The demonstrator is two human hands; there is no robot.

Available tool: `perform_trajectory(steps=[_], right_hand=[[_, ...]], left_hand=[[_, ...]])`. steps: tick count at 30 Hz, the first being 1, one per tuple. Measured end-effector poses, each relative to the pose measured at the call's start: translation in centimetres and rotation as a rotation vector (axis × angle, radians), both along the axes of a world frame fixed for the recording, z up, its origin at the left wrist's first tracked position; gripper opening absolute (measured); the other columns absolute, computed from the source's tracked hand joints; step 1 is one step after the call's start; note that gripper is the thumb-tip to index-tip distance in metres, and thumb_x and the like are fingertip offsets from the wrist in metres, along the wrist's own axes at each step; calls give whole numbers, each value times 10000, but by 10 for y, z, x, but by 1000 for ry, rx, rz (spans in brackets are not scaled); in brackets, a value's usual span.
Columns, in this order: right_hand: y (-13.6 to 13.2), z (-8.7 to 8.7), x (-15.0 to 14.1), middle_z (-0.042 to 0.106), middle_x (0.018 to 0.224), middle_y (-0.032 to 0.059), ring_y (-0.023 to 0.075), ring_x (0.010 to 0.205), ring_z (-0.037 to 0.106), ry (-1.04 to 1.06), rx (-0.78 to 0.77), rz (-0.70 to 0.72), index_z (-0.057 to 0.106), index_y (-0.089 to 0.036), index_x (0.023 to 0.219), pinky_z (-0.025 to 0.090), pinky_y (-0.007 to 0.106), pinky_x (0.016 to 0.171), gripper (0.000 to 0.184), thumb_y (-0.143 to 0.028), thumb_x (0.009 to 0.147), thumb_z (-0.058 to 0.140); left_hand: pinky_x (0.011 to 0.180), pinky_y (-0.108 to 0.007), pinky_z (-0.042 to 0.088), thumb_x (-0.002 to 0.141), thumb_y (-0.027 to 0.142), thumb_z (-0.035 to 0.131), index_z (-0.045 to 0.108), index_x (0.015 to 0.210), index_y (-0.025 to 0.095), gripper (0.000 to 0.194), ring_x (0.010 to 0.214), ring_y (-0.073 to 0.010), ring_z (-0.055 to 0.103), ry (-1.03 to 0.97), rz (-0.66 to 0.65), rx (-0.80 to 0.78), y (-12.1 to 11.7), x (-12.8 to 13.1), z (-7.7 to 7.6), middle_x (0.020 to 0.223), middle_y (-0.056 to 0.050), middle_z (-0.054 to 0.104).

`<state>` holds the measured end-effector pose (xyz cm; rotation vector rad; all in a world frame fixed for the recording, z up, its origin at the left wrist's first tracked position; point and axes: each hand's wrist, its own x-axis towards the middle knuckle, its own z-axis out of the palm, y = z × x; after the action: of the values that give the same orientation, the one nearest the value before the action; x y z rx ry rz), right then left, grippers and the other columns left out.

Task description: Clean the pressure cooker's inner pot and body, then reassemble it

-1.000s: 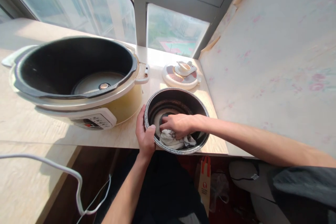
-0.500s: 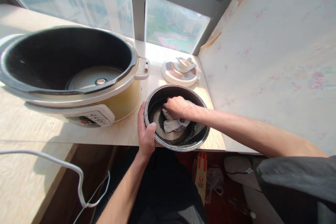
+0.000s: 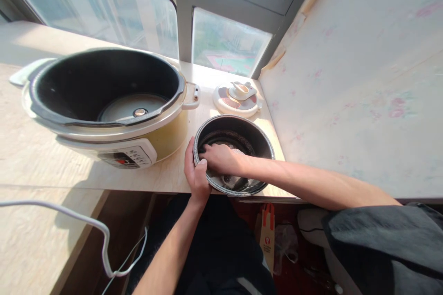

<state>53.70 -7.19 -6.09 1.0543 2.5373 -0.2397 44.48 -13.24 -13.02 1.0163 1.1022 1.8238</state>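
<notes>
A round black inner pot (image 3: 258,136) tilts slightly at the front edge of the wooden ledge. My left hand (image 3: 198,174) is closed on its left rim, thumb over the edge and fingers along the outside. Inside the pot, my right hand (image 3: 221,158) lies against the lower left wall and floor, pressing a pale cloth. Most of that cloth (image 3: 238,151) is hidden beneath the hand; a small patch shows by the wrist. To the left stands a large cream electric pressure cooker body (image 3: 169,137), uncovered, its dark inside exposed.
A white and pinkish lid (image 3: 237,100) rests behind the pot near the window. Floral wallpaper (image 3: 346,101) covers the wall at right. A white cord (image 3: 65,210) loops at lower left. Under the ledge are a paper bag (image 3: 267,235) and a clear plastic bag (image 3: 286,242).
My right hand has moved left and down inside the pot, and the cloth is now mostly covered. My left hand keeps its hold on the rim. The camera view has shifted slightly.
</notes>
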Motion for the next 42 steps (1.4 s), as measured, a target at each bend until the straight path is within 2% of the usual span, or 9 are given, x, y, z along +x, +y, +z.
perform_trajectory(steps=[5, 14, 18, 21, 26, 30, 33, 38, 42], right_hand=[[-14, 10, 15, 681, 1190, 139, 321, 1008, 712, -179, -59, 116, 760, -208, 1226, 582, 378, 736, 306, -183, 1027, 529], [8, 10, 50, 745, 1112, 207, 354, 1108, 703, -423, -20, -72, 805, -103, 1026, 527, 493, 921, 313, -81, 998, 494], [12, 16, 44, 760, 1034, 197, 331, 1007, 742, -425, -50, -120, 813, -118, 967, 568, 424, 848, 181, -138, 904, 644], [8, 29, 41, 766, 946, 145, 299, 935, 755, -429, -99, -182, 811, -157, 924, 580, 349, 803, 191, -163, 736, 778], [-9, 74, 43, 752, 1121, 132, 315, 1043, 736, -367, -132, -16, 783, -188, 1144, 565, 357, 811, 388, -114, 779, 673], [-26, 111, 53, 730, 1103, 84, 267, 1000, 717, -183, -101, -54, 757, -209, 1034, 529, 312, 803, 348, -68, 729, 662], [-36, 123, 71, 703, 1123, 56, 231, 1001, 689, 9, -34, -167, 732, -222, 1039, 511, 278, 823, 414, -42, 679, 637], [-52, 116, 109, 700, 1174, 70, 252, 1086, 665, 652, 147, -360, 703, -194, 1107, 519, 328, 958, 466, -138, 655, 603], [-65, 99, 125, 730, 1083, 85, 291, 1011, 692, 1100, 173, -672, 687, -165, 1108, 563, 399, 937, 496, -298, 630, 696]], left_hand=[[1173, -406, 480, 878, 259, 547, 602, 1463, 113, 606, 1387, -305, 580, 16, 8, 16, 2, -3, -1, 1482, -139, 622], [1205, -416, 446, 915, 298, 530, 572, 1489, 111, 605, 1422, -296, 553, 121, 18, 78, 4, 1, -9, 1509, -160, 596], [1225, -433, 421, 922, 307, 520, 568, 1495, 117, 606, 1446, -298, 530, 116, 5, 55, 5, 3, -12, 1532, -161, 575], [1212, -433, 435, 914, 298, 528, 601, 1464, 120, 584, 1425, -298, 550, 99, 1, 34, 6, 4, -12, 1500, -154, 606], [1172, -439, 475, 888, 303, 543, 650, 1394, 111, 552, 1356, -304, 606, 26, 57, 23, 8, 9, -12, 1426, -160, 660], [1167, -448, 476, 894, 331, 543, 653, 1387, 122, 547, 1351, -312, 607, 21, 63, 7, 7, 12, -11, 1428, -162, 656], [1167, -449, 474, 915, 350, 538, 638, 1405, 126, 548, 1360, -313, 599, 27, 65, 4, 6, 14, -11, 1440, -168, 646], [1184, -480, 452, 939, 376, 532, 618, 1413, 132, 540, 1378, -323, 581, -16, 96, 23, 5, 24, -17, 1445, -176, 635], [1193, -482, 437, 954, 420, 533, 605, 1417, 172, 530, 1398, -338, 558, -12, 102, 22, 7, 32, -20, 1465, -163, 618]])
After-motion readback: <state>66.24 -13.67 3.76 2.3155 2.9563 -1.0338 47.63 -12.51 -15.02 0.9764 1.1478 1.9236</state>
